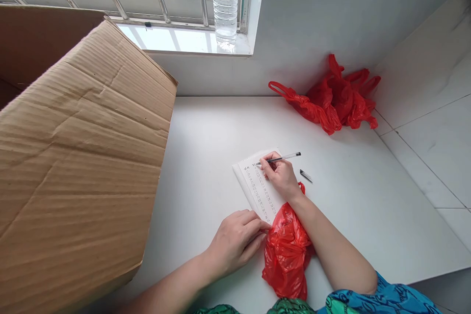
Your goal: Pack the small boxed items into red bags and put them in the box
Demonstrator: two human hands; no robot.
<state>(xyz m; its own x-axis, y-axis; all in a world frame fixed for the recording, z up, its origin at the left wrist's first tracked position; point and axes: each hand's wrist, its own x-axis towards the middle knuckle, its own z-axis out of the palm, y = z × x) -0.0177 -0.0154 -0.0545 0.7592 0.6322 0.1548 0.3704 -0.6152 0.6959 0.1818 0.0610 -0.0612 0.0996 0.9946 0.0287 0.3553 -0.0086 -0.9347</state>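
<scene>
My right hand (280, 175) is closed on a pen (285, 158), its tip resting near the top of a white sheet of paper (253, 184) covered with handwritten lines. My left hand (235, 240) lies with fingers stretched flat, pressing the lower corner of the sheet and touching a crumpled red plastic bag (285, 252) that lies under my right forearm. A small dark pen cap (306, 175) lies on the white table just right of my right hand.
A large cardboard box (81, 157) with an open flap fills the left side. Another crumpled red bag (331, 98) sits at the back by the wall. A clear plastic bottle (225, 5) stands on the windowsill. The tiled wall (423, 108) bounds the right.
</scene>
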